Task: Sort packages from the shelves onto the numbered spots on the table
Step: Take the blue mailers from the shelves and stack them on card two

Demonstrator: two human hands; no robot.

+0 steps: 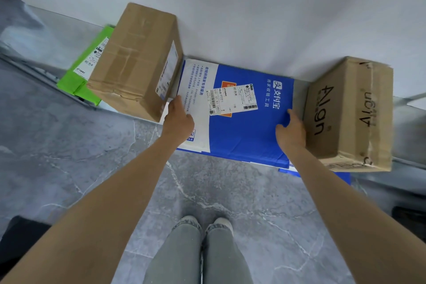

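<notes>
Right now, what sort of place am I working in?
Probably a parcel storeroom or pickup point: taped cardboard boxes, a blue mailer with a shipping label and a green parcel sit on a shelf against a white wall.

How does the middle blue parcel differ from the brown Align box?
The blue parcel is flat, blue and white; the Align box is tall brown cardboard. The blue parcel bears a white label; none shows on the Align box. Left hand and right hand grip the blue parcel, not the Align box. Both are shelved.
</notes>
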